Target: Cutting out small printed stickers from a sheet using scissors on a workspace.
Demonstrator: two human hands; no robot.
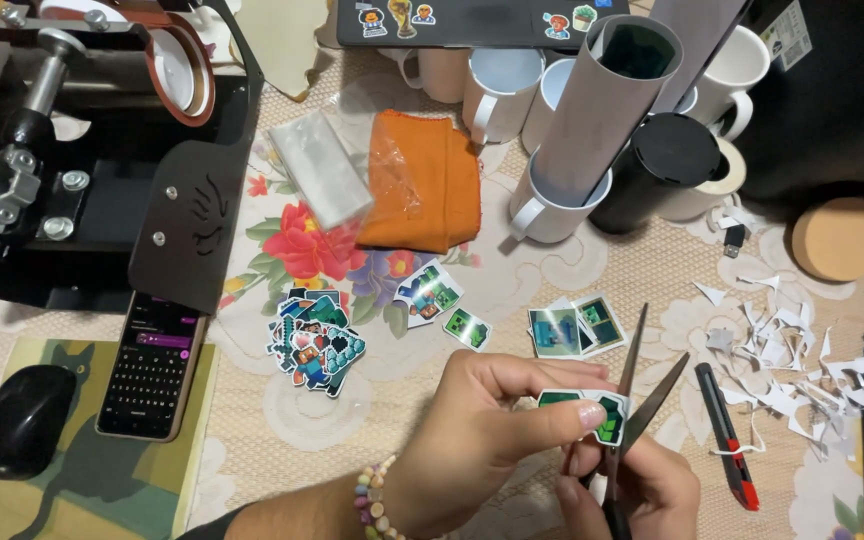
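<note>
A small green sticker sheet (584, 412) is pinched in the left hand (482, 440), above the table; open scissors (632, 400) are gripped by the right hand (632, 490), apparently at its edge. Cut stickers (314, 340) lie beyond, then white mugs (497, 90).

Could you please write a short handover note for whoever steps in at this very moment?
Left hand pinches a green printed sticker by thumb and fingertips.
Right hand has its grip on open scissors, blades at the sticker's right edge.
Done: a pile of cut stickers and several loose ones on the floral tablecloth; paper trimmings lie right.
Left: this sticker's trimming; two uncut prints wait beyond.
</note>
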